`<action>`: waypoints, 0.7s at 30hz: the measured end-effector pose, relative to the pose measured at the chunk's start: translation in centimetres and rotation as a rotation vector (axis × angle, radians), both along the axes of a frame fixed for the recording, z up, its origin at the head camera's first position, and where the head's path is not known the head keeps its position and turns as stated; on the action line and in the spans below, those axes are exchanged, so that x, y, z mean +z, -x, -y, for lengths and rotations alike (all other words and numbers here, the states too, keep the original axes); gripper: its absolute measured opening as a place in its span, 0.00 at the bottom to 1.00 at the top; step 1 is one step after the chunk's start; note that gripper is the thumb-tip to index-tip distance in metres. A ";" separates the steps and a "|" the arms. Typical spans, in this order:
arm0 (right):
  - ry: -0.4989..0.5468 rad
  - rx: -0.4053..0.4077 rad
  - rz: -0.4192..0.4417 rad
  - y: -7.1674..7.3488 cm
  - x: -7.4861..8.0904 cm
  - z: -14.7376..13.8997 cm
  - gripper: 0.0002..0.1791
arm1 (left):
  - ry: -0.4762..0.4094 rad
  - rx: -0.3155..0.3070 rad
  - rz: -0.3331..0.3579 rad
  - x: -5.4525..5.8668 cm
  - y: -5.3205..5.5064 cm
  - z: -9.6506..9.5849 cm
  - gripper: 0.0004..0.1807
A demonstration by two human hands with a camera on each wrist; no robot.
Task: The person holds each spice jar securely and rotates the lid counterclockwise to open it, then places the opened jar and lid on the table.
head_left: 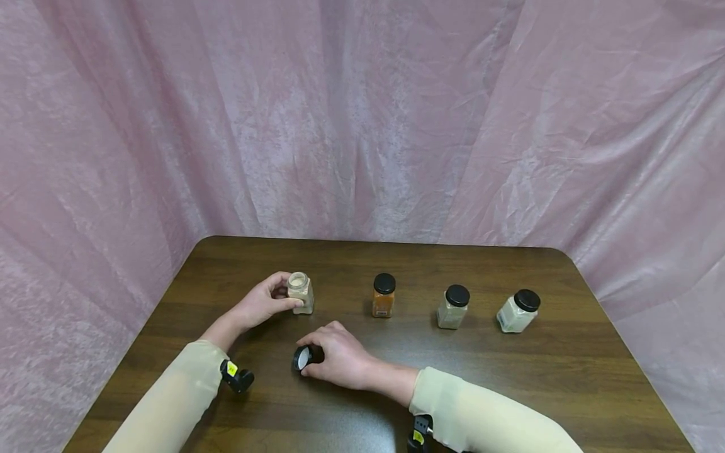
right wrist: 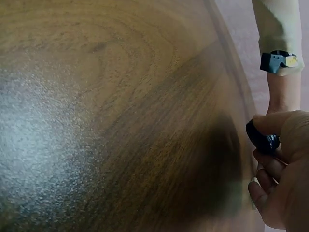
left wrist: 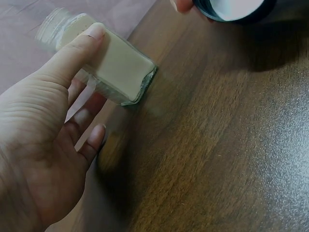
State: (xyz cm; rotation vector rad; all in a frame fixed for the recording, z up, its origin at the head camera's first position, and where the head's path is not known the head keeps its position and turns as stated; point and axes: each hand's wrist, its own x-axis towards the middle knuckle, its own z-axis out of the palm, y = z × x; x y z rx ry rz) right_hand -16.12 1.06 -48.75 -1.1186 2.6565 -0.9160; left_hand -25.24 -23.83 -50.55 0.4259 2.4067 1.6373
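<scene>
Open glass jar: roughly upright on the left side of the table, pale powder inside
Left hand: thumb and fingers clamped around this jar
Black lid: off the jar, nearer the person, white inside facing left
Right hand: pinching the lid, apart from the left
Rightward: black-capped orange jar, then two pale jars
Backdrop: pink curtain

No lettering, number or sign can be read.
</scene>
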 end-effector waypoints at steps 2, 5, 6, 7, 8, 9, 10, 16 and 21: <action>-0.010 -0.010 0.016 0.1 -0.1 0.2 0.23 | 0.004 0.001 0.003 0.0 0.0 0.0 0.29; -0.027 -0.023 0.027 0.2 -0.1 0.5 0.23 | 0.008 0.001 0.005 0.0 0.1 0.0 0.29; -0.032 -0.027 0.028 0.2 -0.2 0.5 0.23 | 0.009 0.003 0.005 0.0 0.1 0.0 0.29; -0.038 -0.031 0.027 0.2 -0.2 0.6 0.23 | 0.010 0.005 0.006 0.0 0.1 0.1 0.29; -0.042 -0.035 0.026 0.3 -0.2 0.7 0.24 | 0.011 0.002 0.004 0.0 0.1 0.1 0.29; -0.048 -0.038 0.026 0.3 -0.3 0.8 0.24 | 0.011 0.000 0.002 0.0 0.1 0.1 0.29; -0.051 -0.041 0.025 0.3 -0.3 1.0 0.24 | 0.014 -0.001 -0.002 0.0 0.0 0.1 0.29; -0.058 -0.040 0.030 0.6 -0.7 1.7 0.24 | 0.030 0.013 0.007 0.1 -0.1 0.1 0.28; -0.068 -0.031 0.028 0.4 -0.8 2.0 0.24 | 0.029 0.015 0.022 0.2 0.0 0.1 0.29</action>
